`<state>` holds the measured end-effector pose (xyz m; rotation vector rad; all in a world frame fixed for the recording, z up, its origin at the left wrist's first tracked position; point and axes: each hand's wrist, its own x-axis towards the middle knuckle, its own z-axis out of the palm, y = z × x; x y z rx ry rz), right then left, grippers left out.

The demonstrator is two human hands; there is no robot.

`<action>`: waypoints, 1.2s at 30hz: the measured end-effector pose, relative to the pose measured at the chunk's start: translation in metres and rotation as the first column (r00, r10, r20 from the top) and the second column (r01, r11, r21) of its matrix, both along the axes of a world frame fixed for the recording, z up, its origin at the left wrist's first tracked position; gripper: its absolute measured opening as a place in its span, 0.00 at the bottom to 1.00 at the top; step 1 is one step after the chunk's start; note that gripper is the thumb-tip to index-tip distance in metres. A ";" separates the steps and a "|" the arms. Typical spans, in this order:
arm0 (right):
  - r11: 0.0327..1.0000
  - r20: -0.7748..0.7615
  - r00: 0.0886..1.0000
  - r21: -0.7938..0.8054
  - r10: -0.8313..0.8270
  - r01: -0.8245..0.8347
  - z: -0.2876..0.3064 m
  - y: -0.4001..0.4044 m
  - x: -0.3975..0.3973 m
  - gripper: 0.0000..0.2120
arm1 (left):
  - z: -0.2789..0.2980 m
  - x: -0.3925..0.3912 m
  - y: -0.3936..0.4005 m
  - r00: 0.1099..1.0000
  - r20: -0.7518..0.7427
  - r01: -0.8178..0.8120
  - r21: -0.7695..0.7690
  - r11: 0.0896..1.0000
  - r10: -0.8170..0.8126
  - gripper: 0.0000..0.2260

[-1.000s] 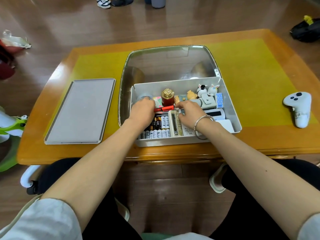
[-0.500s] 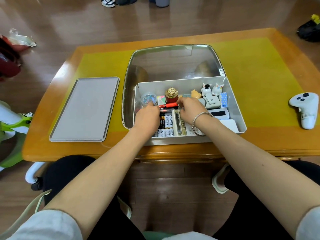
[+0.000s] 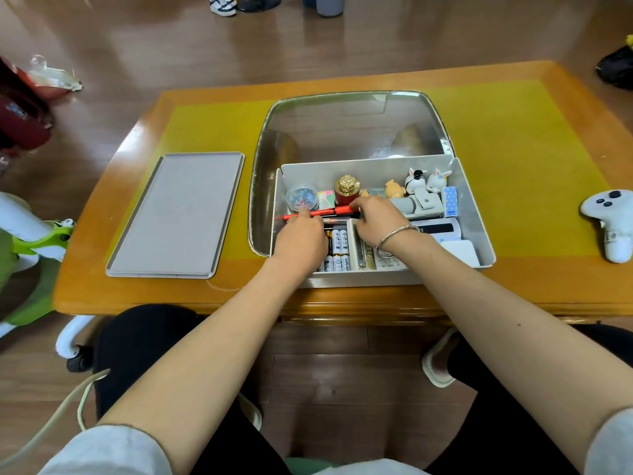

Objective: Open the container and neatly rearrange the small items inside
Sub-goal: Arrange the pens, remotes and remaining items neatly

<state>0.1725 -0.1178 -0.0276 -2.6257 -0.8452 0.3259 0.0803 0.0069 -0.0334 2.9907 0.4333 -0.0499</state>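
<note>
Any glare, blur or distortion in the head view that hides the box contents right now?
Head view: the clear lid reflects the room, but the box contents read sharp; wide-angle bending curves the table edges; left hand and right hand cover part of the red pen and batteries.

The grey container (image 3: pixel 474 214) sits open on the table, clear lid (image 3: pixel 346 128) tilted back behind it, a red pen (image 3: pixel 325 212) lying crosswise above upright white batteries (image 3: pixel 340 248), with figurines (image 3: pixel 428 180) lining the far wall.
</note>
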 end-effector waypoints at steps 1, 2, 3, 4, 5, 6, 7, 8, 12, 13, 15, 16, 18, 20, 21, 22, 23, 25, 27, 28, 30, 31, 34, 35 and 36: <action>1.000 -0.011 1.000 -0.004 0.014 -0.014 0.000 0.001 0.000 0.19 | 0.001 0.000 0.000 1.000 -0.001 -0.001 -0.007 1.000 0.001 0.13; 1.000 -0.017 0.999 -0.009 0.027 -0.027 0.000 0.001 0.000 0.19 | 0.001 0.000 0.000 1.000 -0.006 0.002 -0.015 1.000 -0.002 0.13; 0.999 -0.019 0.999 -0.010 0.030 -0.031 0.000 0.001 0.001 0.18 | 0.001 0.000 0.000 1.000 -0.016 0.006 -0.020 1.000 -0.006 0.13; 1.000 -0.017 1.000 -0.003 0.024 -0.024 0.000 0.000 0.001 0.18 | 0.001 0.001 0.000 1.000 -0.028 0.010 -0.024 1.000 -0.011 0.13; 1.000 -0.013 1.000 0.009 0.012 -0.011 0.001 0.000 0.002 0.17 | 0.001 0.000 0.001 0.999 -0.039 0.011 -0.028 1.000 -0.012 0.14; 1.000 -0.011 1.000 0.021 0.000 0.000 0.001 -0.001 0.002 0.17 | 0.002 0.000 0.001 0.999 -0.047 0.010 -0.031 0.999 -0.011 0.14; 1.000 -0.011 1.000 0.028 -0.005 0.005 0.001 -0.002 0.002 0.17 | 0.002 0.000 0.001 0.999 -0.049 0.008 -0.034 0.999 -0.009 0.14; 1.000 -0.012 1.000 0.030 -0.002 0.002 0.001 -0.003 0.002 0.16 | 0.003 -0.001 0.000 0.999 -0.047 0.005 -0.036 0.999 -0.006 0.14; 0.997 -0.017 1.000 0.081 -0.003 0.004 0.006 -0.008 0.001 0.17 | 0.005 -0.002 -0.001 1.000 -0.003 -0.030 -0.079 0.996 0.030 0.16; 0.994 -0.018 1.000 0.107 -0.012 0.014 0.008 -0.010 0.001 0.17 | 0.005 -0.002 -0.001 0.999 0.004 -0.031 -0.087 0.996 0.032 0.17; 0.987 -0.026 0.999 0.152 -0.039 0.043 0.013 -0.016 0.000 0.16 | 0.004 -0.001 -0.001 1.000 -0.004 -0.024 -0.088 0.996 0.024 0.19; 0.983 -0.034 0.998 0.171 -0.057 0.062 0.015 -0.020 0.000 0.16 | 0.004 -0.001 -0.001 1.000 -0.018 -0.021 -0.082 0.996 0.020 0.19; 0.975 -0.054 0.995 0.201 -0.083 0.092 0.020 -0.030 0.000 0.16 | 0.004 0.000 -0.001 0.998 -0.055 -0.022 -0.068 0.997 0.018 0.19; 0.975 -0.044 0.994 0.196 -0.099 0.106 0.025 -0.041 -0.002 0.16 | 0.004 0.000 0.000 0.998 -0.062 -0.024 -0.061 0.998 0.020 0.19; 0.977 -0.032 0.993 0.183 -0.110 0.114 0.026 -0.047 -0.003 0.16 | 0.005 -0.001 0.000 0.999 -0.047 -0.020 -0.064 0.998 0.016 0.19; 0.978 -0.023 0.992 0.167 -0.120 0.122 0.027 -0.053 -0.004 0.16 | 0.005 -0.001 0.000 1.000 -0.022 -0.011 -0.073 0.997 0.009 0.18; 0.981 -0.021 0.992 0.147 -0.128 0.130 0.028 -0.058 -0.005 0.16 | 0.007 -0.001 0.000 1.000 0.008 0.005 -0.087 0.996 -0.004 0.18; 0.989 -0.033 0.991 0.075 -0.129 0.131 0.028 -0.068 -0.009 0.17 | 0.009 -0.002 -0.002 0.997 0.058 0.054 -0.135 0.989 -0.046 0.17; 0.993 -0.047 0.993 -0.023 -0.113 0.112 0.025 -0.074 -0.014 0.16 | 0.012 -0.004 -0.009 0.992 0.062 0.116 -0.195 0.974 -0.106 0.18; 0.993 -0.059 0.992 -0.064 -0.107 0.104 0.024 -0.075 -0.016 0.16 | 0.012 -0.006 -0.013 0.990 0.054 0.143 -0.218 0.965 -0.134 0.18; 0.988 -0.105 0.989 -0.129 -0.103 0.089 0.021 -0.075 -0.020 0.16 | 0.011 -0.009 -0.021 0.986 0.027 0.166 -0.232 0.958 -0.165 0.20; 0.985 -0.129 0.987 -0.157 -0.095 0.074 0.020 -0.074 -0.022 0.16 | 0.010 -0.010 -0.024 0.986 0.003 0.165 -0.228 0.960 -0.169 0.22; 0.981 -0.195 0.979 -0.193 -0.065 0.027 0.019 -0.071 -0.023 0.16 | 0.006 -0.012 -0.028 0.977 -0.093 0.163 -0.237 0.958 -0.189 0.24; 0.982 -0.211 0.975 -0.187 -0.062 0.022 0.019 -0.071 -0.023 0.16 | 0.005 -0.012 -0.029 0.974 -0.114 0.164 -0.247 0.955 -0.197 0.24; 0.984 -0.228 0.971 -0.175 -0.065 0.024 0.020 -0.072 -0.022 0.16 | 0.004 -0.013 -0.030 0.971 -0.127 0.164 -0.258 0.952 -0.201 0.24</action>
